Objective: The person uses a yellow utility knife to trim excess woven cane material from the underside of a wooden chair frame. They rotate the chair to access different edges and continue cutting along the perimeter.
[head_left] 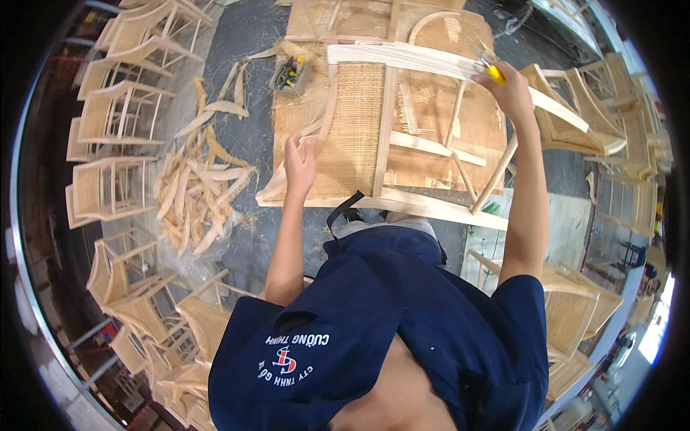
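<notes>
A pale wooden chair frame [388, 136] with a woven cane-like panel [353, 122] lies on its side in front of me. My left hand [298, 164] is closed on the curved wooden rail along the left edge of the panel. Over the far long rail [410, 59], toward its right end, my right hand [509, 90] grips a yellow-handled knife [494, 73]. Its slim metal blade points away to the upper left. Part of the handle is hidden in my fingers. The chair's thin legs and crossbars extend to the right.
A wooden board [460, 169] lies beneath the chair, strewn with fibre scraps. Left of it is a grey tray [291, 77] of small tools. Curved offcut strips [198, 190] are heaped on the floor. Rows of chairs [118, 111] stand left, more chairs [575, 115] right.
</notes>
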### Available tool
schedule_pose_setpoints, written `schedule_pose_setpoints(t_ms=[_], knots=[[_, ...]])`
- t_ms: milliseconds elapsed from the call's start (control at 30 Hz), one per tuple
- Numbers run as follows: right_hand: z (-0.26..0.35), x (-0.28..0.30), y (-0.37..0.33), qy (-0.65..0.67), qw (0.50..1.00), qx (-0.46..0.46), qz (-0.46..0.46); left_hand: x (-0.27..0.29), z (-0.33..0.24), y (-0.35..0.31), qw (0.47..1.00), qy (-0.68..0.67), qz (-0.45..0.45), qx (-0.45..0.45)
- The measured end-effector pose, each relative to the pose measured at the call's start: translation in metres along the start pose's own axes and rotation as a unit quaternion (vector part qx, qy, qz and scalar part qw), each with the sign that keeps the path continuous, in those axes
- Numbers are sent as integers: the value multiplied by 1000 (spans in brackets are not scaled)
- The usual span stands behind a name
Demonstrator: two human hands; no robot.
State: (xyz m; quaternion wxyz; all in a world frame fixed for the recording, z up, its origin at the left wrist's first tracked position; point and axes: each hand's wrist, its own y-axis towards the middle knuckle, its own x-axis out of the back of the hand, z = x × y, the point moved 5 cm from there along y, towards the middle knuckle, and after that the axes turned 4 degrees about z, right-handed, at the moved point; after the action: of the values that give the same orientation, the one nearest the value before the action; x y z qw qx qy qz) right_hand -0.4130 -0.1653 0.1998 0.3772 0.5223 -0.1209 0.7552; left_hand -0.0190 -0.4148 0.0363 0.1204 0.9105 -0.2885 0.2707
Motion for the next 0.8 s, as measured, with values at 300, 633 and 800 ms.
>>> schedule_pose_setpoints(t_ms=[300, 633, 800], knots=[[14, 0, -25, -8, 1000, -1, 18, 10, 18, -11, 994, -68, 46, 68], [43, 4, -78, -36, 967, 108, -229, -28, -114, 22, 990, 49, 10, -132], [67, -44, -156, 527, 836, -147, 37, -40, -113, 2, 993, 60, 45, -87]])
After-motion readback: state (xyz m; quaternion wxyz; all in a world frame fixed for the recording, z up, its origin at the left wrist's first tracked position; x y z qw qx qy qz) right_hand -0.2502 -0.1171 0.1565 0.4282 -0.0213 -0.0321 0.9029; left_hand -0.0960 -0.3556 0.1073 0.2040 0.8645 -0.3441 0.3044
